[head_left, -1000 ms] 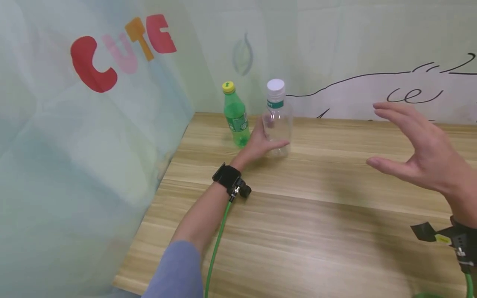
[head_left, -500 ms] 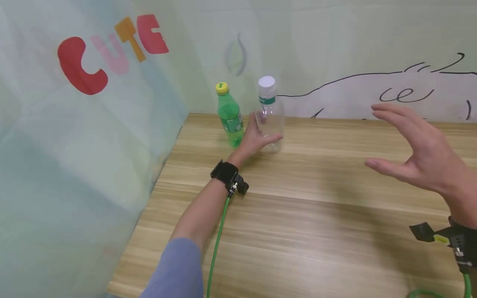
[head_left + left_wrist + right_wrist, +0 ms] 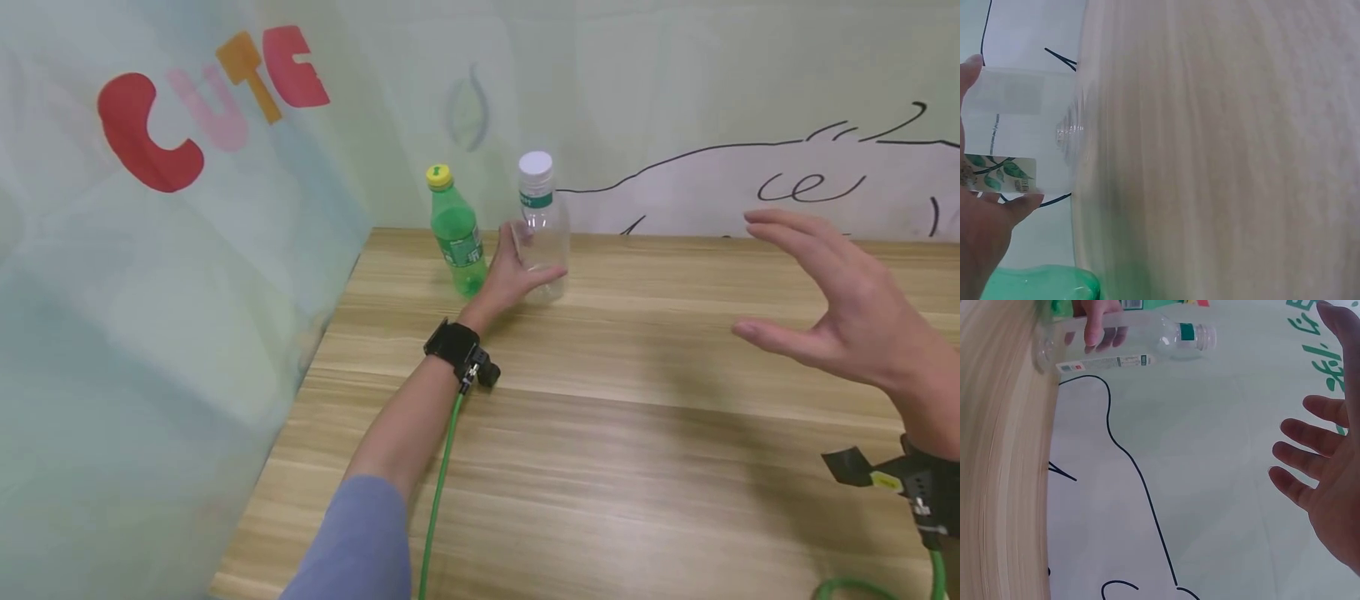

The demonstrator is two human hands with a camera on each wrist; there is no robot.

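A clear plastic bottle [image 3: 551,237] with a white cap stands upright at the back of the table. My left hand [image 3: 508,273] grips its lower body from the left, thumb across the front and fingers around the far side. In the left wrist view, the clear bottle [image 3: 1019,119] shows a leaf-patterned label, with its base at the table surface. Just left of that hand stands a green bottle [image 3: 457,237] with a yellow cap and green liquid. My right hand [image 3: 847,308] hovers over the table's right side, thumb and fingers spread apart, holding nothing.
The wooden table [image 3: 600,467] meets a printed cloth backdrop [image 3: 637,92] at its rear edge and another on the left. A green cable [image 3: 442,483] runs from the left wrist strap. Another green cable [image 3: 855,583] loops below the right wrist.
My left hand has shifted the clear bottle slightly back, level with the green bottle. The head view has panned slightly right. My right hand stays nearly still.
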